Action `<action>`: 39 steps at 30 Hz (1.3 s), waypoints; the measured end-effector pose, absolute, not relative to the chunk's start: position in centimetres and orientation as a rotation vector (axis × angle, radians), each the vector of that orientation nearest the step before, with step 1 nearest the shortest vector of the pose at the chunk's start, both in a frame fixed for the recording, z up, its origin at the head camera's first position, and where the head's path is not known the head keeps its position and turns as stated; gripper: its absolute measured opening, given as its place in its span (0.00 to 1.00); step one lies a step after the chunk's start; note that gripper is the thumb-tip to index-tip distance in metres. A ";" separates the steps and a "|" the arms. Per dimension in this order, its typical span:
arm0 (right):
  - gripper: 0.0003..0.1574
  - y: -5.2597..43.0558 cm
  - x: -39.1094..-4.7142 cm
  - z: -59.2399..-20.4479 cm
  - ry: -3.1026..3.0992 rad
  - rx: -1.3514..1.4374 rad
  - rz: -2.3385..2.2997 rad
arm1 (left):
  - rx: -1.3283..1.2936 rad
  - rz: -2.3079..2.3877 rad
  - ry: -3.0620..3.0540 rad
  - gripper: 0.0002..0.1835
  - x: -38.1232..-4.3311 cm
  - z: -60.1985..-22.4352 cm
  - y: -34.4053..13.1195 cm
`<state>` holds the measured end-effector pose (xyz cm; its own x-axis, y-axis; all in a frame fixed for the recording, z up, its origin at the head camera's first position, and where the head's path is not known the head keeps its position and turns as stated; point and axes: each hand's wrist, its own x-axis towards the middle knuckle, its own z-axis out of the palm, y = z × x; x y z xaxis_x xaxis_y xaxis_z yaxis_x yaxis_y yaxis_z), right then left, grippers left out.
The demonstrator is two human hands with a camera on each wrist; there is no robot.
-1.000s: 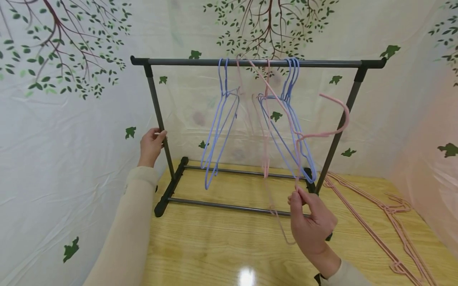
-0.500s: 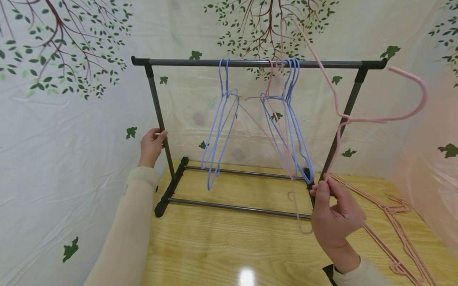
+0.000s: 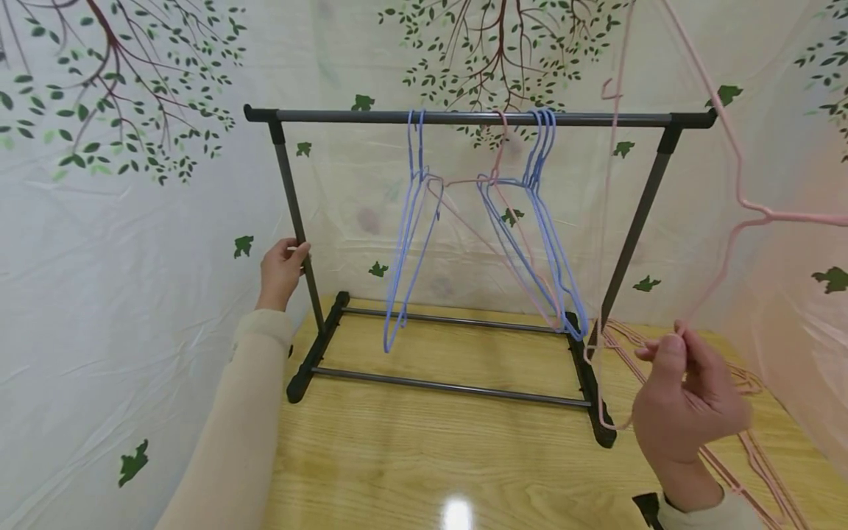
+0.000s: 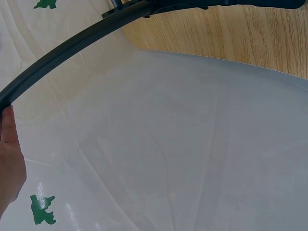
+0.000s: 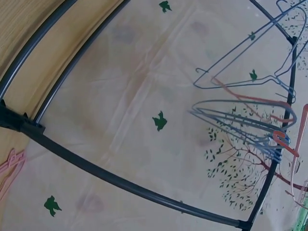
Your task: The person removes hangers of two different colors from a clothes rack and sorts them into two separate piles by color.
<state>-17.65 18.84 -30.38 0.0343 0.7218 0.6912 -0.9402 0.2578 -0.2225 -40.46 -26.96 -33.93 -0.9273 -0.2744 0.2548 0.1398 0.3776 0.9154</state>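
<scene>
Low on the right, the right hand (image 3: 695,412) is pinching a pink wire hanger (image 3: 767,216) between its fingers, the wire reaching beyond the top and right edges of the frame. Over at centre left, the left hand (image 3: 281,274) is gripping the post (image 3: 288,188) of the garment rack (image 3: 444,385), probably steadying it. Good technique is likely meaning a firm pinch, keeping those long arms from snagging the rail (image 3: 351,116). No containers are showing; across the upper middle, that rail is carrying two blue hangers (image 3: 422,147), a second pink hanger (image 3: 502,143) and a blue cluster (image 3: 532,182). Spare pink hangers (image 3: 748,386) are lying on the desk (image 3: 371,456), lower right.
</scene>
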 end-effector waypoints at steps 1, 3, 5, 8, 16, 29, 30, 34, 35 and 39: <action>0.07 19.2 -17.6 -30.3 -0.813 0.314 1.311 | 0.116 -1.565 -2.279 0.26 -40.5 -33.9 -26.9; 0.08 20.1 -17.5 -30.2 -0.815 0.280 1.308 | 0.114 -1.565 -2.277 0.26 -40.4 -33.9 -26.9; 0.08 20.9 -17.4 -30.2 -0.834 0.248 1.290 | 0.113 -1.564 -2.276 0.26 -40.4 -33.9 -26.9; 0.09 22.1 -17.4 -30.3 -0.878 0.217 1.261 | 0.112 -1.564 -2.275 0.25 -40.4 -33.9 -26.9; 0.10 25.9 -17.8 -31.5 -0.985 0.137 1.145 | 0.103 -1.566 -2.280 0.25 -40.3 -33.8 -26.9; 0.10 30.4 -17.6 -35.0 -1.342 -0.054 1.080 | 0.116 -1.557 -2.292 0.25 -40.1 -33.8 -26.9; 0.11 30.8 -17.7 -35.5 -1.380 -0.065 1.078 | 0.117 -1.555 -2.295 0.25 -40.1 -33.8 -26.9; 0.11 32.7 -18.0 -37.7 -1.518 -0.093 1.072 | 0.117 -1.562 -2.299 0.25 -40.1 -33.8 -27.0; 0.12 33.1 -18.1 -38.2 -1.548 -0.081 1.072 | 0.115 -1.565 -2.299 0.25 -40.0 -33.7 -26.9; 0.12 34.5 -17.8 -39.9 -1.708 -0.066 0.978 | 0.112 -1.569 -2.296 0.24 -39.9 -33.6 -26.9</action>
<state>-17.85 34.48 -39.86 -0.3868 0.4983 0.7759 -0.4171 0.6558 -0.6292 -39.86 -26.86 -33.62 -0.9332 -0.2623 0.2455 0.1335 0.3812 0.9148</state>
